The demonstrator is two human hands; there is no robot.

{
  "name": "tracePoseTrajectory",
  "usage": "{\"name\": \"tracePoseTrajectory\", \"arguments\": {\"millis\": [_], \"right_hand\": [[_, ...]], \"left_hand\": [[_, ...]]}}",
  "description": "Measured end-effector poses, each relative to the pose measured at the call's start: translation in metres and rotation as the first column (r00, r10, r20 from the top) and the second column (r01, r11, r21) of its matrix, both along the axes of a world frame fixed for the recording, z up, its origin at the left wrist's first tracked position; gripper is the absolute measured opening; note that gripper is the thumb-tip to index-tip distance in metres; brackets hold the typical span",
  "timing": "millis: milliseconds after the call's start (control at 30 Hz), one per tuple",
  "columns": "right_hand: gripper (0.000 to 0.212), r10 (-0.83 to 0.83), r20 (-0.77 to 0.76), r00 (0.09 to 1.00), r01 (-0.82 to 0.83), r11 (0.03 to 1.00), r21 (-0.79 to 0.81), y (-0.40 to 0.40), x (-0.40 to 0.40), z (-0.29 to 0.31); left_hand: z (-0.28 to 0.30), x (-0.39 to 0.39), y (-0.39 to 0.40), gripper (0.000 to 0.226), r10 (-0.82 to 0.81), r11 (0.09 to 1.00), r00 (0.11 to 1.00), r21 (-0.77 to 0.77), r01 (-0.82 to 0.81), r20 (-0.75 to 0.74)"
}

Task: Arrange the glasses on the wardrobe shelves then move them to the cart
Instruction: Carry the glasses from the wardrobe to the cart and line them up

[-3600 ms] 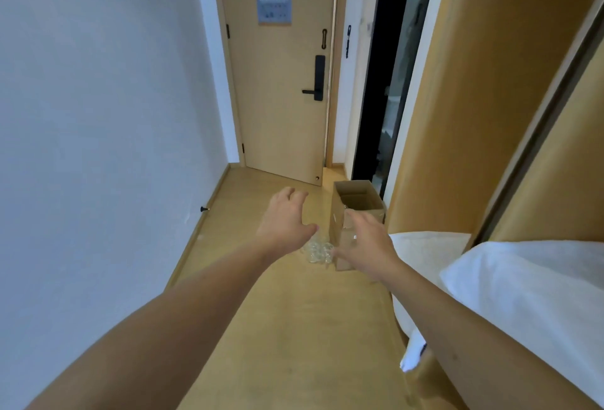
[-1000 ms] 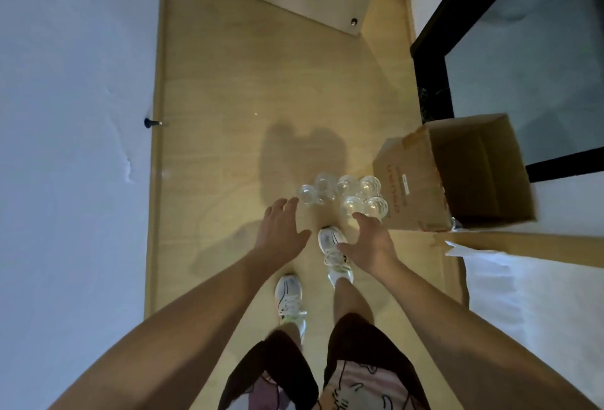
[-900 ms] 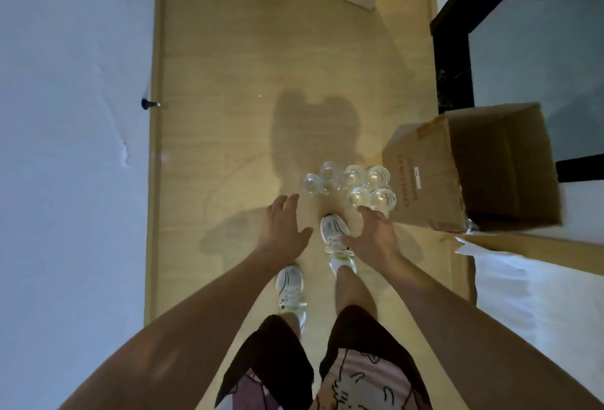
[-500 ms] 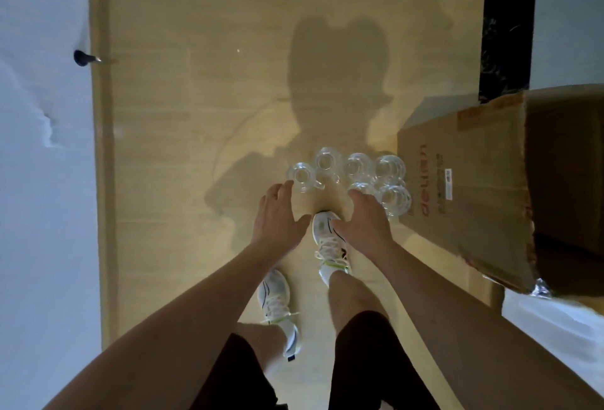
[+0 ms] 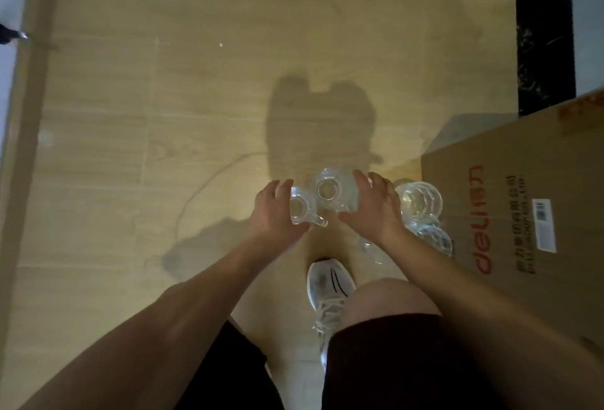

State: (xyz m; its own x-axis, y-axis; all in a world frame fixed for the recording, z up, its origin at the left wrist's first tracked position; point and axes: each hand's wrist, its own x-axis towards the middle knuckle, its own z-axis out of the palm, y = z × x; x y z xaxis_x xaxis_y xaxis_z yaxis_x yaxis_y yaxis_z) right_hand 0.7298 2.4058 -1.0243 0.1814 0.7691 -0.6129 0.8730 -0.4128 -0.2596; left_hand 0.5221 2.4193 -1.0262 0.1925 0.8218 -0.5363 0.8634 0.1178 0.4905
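Several clear glasses stand in a cluster on the wooden floor. My left hand (image 5: 273, 213) curls around the left side of a small handled glass mug (image 5: 301, 210), fingers above it and thumb below. Just to its right stands a larger glass (image 5: 329, 192). My right hand (image 5: 372, 210) reaches over that glass's right side with fingers spread, its thumb near the base. A faceted glass (image 5: 420, 202) and another (image 5: 433, 239) stand further right; one more (image 5: 371, 251) is partly hidden under my right wrist.
A cardboard box (image 5: 523, 213) lies on its side right of the glasses, touching the cluster. My right shoe (image 5: 330, 292) stands just behind the glasses. A skirting board and a black door stopper (image 5: 11, 36) line the left wall. A dark door frame (image 5: 542, 33) is at the far right.
I have bent lower, so the glasses look larger. Both hands moved forward from just short of the cluster onto the two leftmost glasses.
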Motion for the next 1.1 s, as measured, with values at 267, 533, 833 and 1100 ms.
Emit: {"name": "tracePoseTrajectory", "arguments": {"millis": [267,533,833,1100], "right_hand": [[0.132,0.156,0.084,0.984,-0.162,0.985,0.059,0.027,-0.009,-0.059],[0.128,0.144,0.140,0.980,-0.157,0.984,0.087,0.019,-0.021,-0.073],[0.119,0.102,0.125,0.987,-0.118,0.985,0.129,0.016,-0.024,-0.073],[0.113,0.105,0.143,0.984,-0.126,0.982,0.143,0.012,-0.024,-0.065]], "left_hand": [[-0.056,-0.003,0.013,0.141,-0.311,0.950,0.943,-0.045,0.308,-0.120],[-0.062,-0.010,0.011,0.137,-0.358,0.934,0.924,-0.052,0.355,-0.133],[-0.068,-0.015,0.013,0.105,-0.360,0.931,0.928,0.026,0.364,-0.094],[-0.061,-0.027,0.017,0.107,-0.312,0.948,0.941,0.025,0.318,-0.133]]}}
